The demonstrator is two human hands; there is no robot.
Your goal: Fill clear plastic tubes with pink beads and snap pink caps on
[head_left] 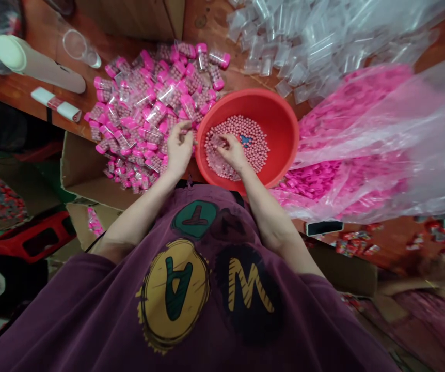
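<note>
A red plastic basin (248, 139) holding a layer of small pink beads (241, 147) stands in front of me. My right hand (233, 152) rests in it, fingertips among the beads above a translucent shape I cannot make out. A small blue object (245, 140) lies among the beads. My left hand (179, 147) is at the basin's left rim, fingers curled over a heap of clear tubes with pink caps (137, 113), which are filled with pink beads. Whether that hand holds a tube is hidden.
Loose clear plastic tubes (303, 51) lie at the top right. A clear bag of pink caps (354, 150) sits to the right. A white cylinder (36, 62) lies on the wooden table (207, 20) at the top left. A co-worker's hand (431, 271) shows at the lower right.
</note>
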